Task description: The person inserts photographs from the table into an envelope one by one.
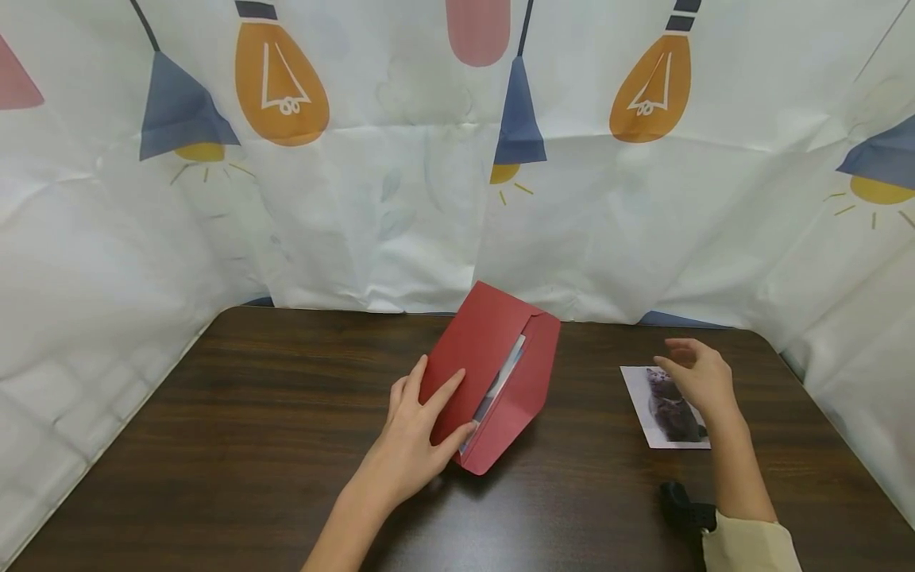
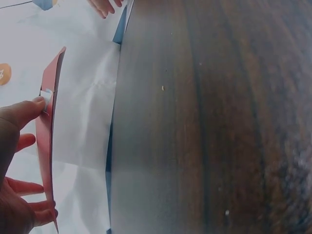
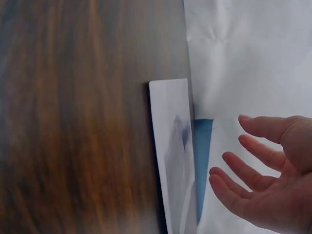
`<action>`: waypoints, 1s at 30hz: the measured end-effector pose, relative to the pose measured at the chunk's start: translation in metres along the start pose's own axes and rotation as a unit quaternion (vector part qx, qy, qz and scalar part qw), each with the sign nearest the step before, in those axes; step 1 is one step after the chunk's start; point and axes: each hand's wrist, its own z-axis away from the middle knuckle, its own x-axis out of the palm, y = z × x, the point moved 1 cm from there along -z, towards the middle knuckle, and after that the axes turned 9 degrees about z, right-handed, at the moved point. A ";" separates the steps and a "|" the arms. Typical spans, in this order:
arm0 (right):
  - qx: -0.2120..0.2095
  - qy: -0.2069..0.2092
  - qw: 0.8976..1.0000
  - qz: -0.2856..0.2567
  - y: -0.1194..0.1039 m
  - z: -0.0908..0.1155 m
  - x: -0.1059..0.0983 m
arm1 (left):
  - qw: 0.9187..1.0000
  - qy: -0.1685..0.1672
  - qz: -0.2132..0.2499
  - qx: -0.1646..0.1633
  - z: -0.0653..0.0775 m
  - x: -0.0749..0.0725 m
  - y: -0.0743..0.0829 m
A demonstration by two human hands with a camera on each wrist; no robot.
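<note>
My left hand [image 1: 415, 437] grips a red envelope [image 1: 482, 342], which is tilted and raised off the table. Its flap side faces me, and the edge of a printed card [image 1: 509, 367] shows in the slot. In the left wrist view, the thumb presses near that card, while fingers reach the envelope's [image 2: 45, 141] lower end. Farther right, my right hand [image 1: 704, 381] hovers over a white-bordered photo [image 1: 661, 421] of a furry grey animal, partly covering it in the head view. Its fingers bend loosely, apart from the photo in the right wrist view.
A dark wood table [image 1: 236, 445] spreads beneath both hands. Behind it hangs a white curtain [image 1: 343, 222] printed with lamps and bulbs, meeting the table's back edge. A black strap-like device [image 1: 682, 508] sits beside the right sleeve [image 1: 750, 544].
</note>
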 end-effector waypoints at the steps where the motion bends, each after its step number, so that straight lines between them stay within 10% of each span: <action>1: 0.002 -0.003 1.000 0.000 0.001 0.000 0.000 | 1.000 0.000 0.000 -0.001 0.000 0.000 0.000; 30: 0.032 -0.095 0.995 0.007 0.026 -0.004 -0.007 | 1.000 -0.003 0.007 -0.006 0.000 -0.001 -0.001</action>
